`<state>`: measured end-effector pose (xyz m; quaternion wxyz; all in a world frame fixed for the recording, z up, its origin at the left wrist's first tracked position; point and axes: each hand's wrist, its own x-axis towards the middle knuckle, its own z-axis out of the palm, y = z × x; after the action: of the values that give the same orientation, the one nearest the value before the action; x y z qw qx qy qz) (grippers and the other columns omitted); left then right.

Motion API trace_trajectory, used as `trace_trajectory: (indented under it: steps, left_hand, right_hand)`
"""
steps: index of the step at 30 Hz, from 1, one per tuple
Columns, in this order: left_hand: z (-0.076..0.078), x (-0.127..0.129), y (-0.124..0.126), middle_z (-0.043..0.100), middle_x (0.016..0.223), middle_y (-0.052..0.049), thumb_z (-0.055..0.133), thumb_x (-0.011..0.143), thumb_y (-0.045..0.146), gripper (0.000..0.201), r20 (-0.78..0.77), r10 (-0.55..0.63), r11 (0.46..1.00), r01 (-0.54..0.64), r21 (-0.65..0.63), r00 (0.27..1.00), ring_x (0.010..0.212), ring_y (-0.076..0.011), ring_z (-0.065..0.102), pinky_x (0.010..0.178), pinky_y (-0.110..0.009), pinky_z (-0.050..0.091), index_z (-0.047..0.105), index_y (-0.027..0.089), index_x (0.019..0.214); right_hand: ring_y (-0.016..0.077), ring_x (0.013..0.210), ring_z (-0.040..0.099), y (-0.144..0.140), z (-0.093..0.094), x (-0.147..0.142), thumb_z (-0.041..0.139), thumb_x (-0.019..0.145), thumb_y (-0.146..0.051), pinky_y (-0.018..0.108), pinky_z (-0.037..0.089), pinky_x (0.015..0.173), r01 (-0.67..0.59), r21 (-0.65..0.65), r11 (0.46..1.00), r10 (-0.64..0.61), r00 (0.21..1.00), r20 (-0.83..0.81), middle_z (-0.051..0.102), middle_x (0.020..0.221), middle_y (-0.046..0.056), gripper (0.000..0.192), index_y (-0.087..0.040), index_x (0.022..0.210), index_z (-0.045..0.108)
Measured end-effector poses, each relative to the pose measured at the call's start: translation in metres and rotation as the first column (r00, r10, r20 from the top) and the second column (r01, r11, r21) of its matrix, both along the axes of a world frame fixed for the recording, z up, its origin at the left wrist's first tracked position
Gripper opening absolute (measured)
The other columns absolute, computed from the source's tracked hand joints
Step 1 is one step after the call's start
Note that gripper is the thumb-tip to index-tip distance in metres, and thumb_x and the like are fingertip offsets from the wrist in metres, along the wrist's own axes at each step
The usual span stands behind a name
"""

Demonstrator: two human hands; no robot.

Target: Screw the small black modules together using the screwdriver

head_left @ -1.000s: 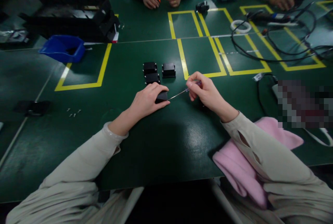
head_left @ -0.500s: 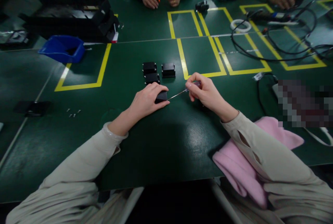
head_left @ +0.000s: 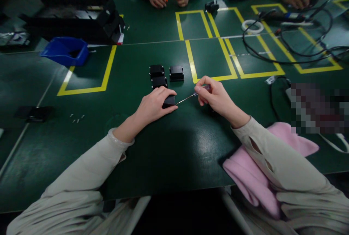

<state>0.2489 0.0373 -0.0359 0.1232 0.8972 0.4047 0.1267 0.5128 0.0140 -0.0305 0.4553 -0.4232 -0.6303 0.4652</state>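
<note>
Clamping blk box [head_left: 169, 102] btwn part-open fingers [head_left: 170, 92], L hand [head_left: 155, 102] prob. steadies it vs. screwdriver [head_left: 188, 98] pinched in curled R hand [head_left: 212, 93].

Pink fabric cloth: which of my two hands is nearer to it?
Right. Your right hand, holding a thin metal screwdriver, is beyond the cloth and slightly left; your left hand, on a rectangular black block, is farther left.
</note>
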Motion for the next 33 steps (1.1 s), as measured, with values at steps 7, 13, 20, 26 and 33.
trace_trajectory:
  steps: [7,13,20,26,33]
  left_hand:
    - [0.0002,-0.0003,0.0003,0.069,0.13,-0.011,0.074,0.097,0.042,0.044,-0.005,-0.005,1.0,0.005,0.007,1.0,0.12,-0.0327,0.067,0.09,-0.043,0.058,0.062,0.021,0.133]
    - [0.0009,-0.0008,0.0004,0.069,0.13,-0.012,0.074,0.097,0.043,0.044,-0.003,-0.006,1.0,0.006,0.005,1.0,0.119,-0.0328,0.067,0.089,-0.043,0.058,0.062,0.02,0.133]
    - [0.0021,-0.0007,-0.0003,0.069,0.13,-0.011,0.072,0.098,0.043,0.043,0.006,-0.009,1.0,0.009,-0.007,1.0,0.119,-0.0317,0.066,0.091,-0.042,0.058,0.061,0.021,0.132]
    - [0.0003,-0.0012,0.0001,0.069,0.129,-0.011,0.073,0.097,0.043,0.042,0.009,-0.011,1.0,0.011,0.005,1.0,0.119,-0.0319,0.066,0.091,-0.043,0.058,0.061,0.021,0.132]
    - [0.0018,-0.0001,-0.0002,0.069,0.13,-0.012,0.073,0.098,0.043,0.042,0.003,-0.009,1.0,0.009,-0.002,1.0,0.12,-0.0322,0.067,0.09,-0.043,0.057,0.061,0.021,0.132]
  right_hand:
    - [0.0093,0.046,0.057,-0.0002,-0.0005,-0.0002,0.072,0.098,-0.032,0.021,0.042,0.049,-0.009,0.011,1.0,0.01,0.999,-0.041,0.056,0.057,-0.01,0.022,-0.023,0.096,0.052]
    - [0.0094,0.045,0.055,-0.0001,-0.0002,0.0005,0.072,0.101,-0.042,0.022,0.043,0.049,-0.003,-0.002,1.0,0.003,1.0,-0.021,0.051,0.053,-0.011,0.028,-0.023,0.091,0.053]
    - [0.0097,0.043,0.055,0.0006,-0.001,0.0008,0.074,0.099,-0.057,0.022,0.04,0.047,-0.005,0.002,1.0,0.005,1.0,-0.017,0.049,0.05,-0.011,0.041,-0.023,0.09,0.053]
    - [0.0098,0.046,0.056,-0.0003,0.0011,0.0007,0.074,0.1,-0.044,0.023,0.041,0.05,-0.01,0.017,1.0,0.01,1.0,-0.006,0.055,0.055,-0.009,0.031,-0.022,0.092,0.053]
    - [0.0096,0.049,0.059,-0.0009,0.0011,0.002,0.072,0.094,-0.026,0.024,0.043,0.051,-0.009,0.035,0.999,0.008,1.0,0.015,0.059,0.063,-0.009,0.018,-0.022,0.096,0.055]
